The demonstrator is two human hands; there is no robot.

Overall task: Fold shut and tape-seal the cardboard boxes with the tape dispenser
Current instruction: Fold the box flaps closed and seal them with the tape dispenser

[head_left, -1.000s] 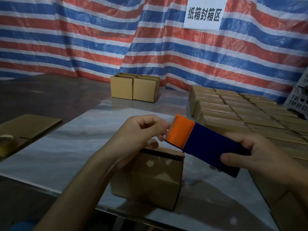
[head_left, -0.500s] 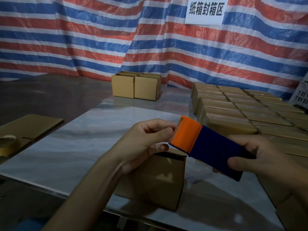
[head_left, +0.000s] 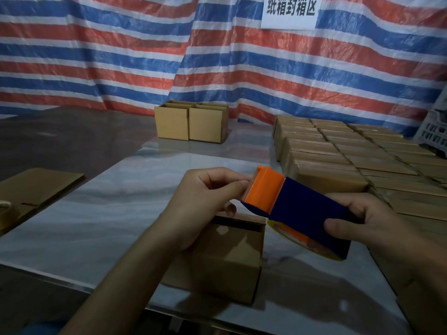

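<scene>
A small cardboard box (head_left: 232, 259) stands near the front edge of the table, its top flaps folded with a dark seam along the far edge. Above it my right hand (head_left: 362, 226) grips a blue tape dispenser (head_left: 307, 211) with an orange front end and a yellow-rimmed tape roll underneath. My left hand (head_left: 205, 197) has its fingers curled at the orange cutter end, pinching at the tape's loose end there. The tape itself is hard to make out.
Two open cardboard boxes (head_left: 191, 124) stand at the table's far end. Several rows of closed boxes (head_left: 350, 151) fill the right side. Flat cardboard (head_left: 33, 189) lies at the left with a tape roll (head_left: 4, 209). A white crate (head_left: 435, 131) sits far right.
Both hands and the dispenser stay almost in place above the box; the dispenser has tilted slightly, so the yellow tape roll now shows underneath. The head camera has shifted a little.
</scene>
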